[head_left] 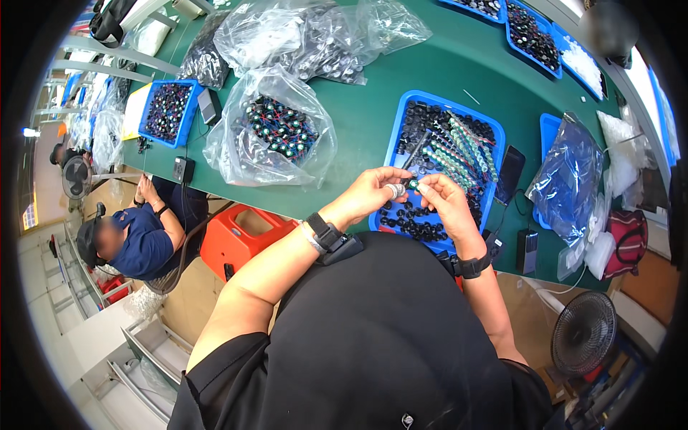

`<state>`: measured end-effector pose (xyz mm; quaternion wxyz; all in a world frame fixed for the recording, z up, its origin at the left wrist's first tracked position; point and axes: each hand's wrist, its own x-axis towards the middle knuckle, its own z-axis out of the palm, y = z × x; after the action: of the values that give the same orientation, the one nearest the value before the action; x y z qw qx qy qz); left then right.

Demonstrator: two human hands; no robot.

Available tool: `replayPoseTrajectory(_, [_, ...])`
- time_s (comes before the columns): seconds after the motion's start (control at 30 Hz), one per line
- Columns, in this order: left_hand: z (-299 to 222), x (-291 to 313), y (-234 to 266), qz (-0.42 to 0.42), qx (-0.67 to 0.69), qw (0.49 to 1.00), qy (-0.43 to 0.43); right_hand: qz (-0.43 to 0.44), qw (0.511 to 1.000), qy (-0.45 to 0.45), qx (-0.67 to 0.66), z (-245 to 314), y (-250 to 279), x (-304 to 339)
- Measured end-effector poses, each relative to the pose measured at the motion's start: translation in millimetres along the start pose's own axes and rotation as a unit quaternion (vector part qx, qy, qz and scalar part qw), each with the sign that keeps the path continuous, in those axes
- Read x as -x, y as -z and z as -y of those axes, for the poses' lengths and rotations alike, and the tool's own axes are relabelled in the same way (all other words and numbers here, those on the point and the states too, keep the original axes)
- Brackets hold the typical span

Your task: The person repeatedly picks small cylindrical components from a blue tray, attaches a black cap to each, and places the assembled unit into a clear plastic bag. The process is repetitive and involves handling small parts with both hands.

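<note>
The green bench (355, 118) carries a blue tray (396, 129) toward two o'clock. Above the tray's eight-o'clock side, the left hand (371, 192) and right hand (447, 201) pinch a small dark part (411, 184) between fingertips; light pressure, left steadying while right adjusts, should serve best.

Downward fisheye view from head height

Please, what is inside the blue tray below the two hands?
The blue tray holds many small black parts and slanted rows of pale greenish pieces. The left hand, right hand and rows hide what lies beneath.
</note>
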<state>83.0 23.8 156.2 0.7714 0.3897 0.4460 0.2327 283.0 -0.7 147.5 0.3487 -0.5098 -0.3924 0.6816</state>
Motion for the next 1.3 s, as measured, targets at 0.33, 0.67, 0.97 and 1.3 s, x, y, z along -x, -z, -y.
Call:
replayPoseTrajectory(0.33, [2,1,2,0.006,-0.005,1.000,-0.008,0.007,1.000,0.014,0.017,-1,-2,-4])
replayPoseTrajectory(0.67, [-5,3,-3,-0.010,-0.005,1.000,-0.019,-0.013,1.000,0.009,-0.004,-14,-7,-9])
replayPoseTrajectory(0.97, [9,-4,-6,-0.068,0.032,0.996,-0.046,-0.035,0.997,-0.058,-0.034,-18,-17,-10])
replayPoseTrajectory(1.3, [26,-14,3,-0.153,-0.155,0.975,-0.041,0.005,0.988,-0.100,0.117,-8,-32,-14])
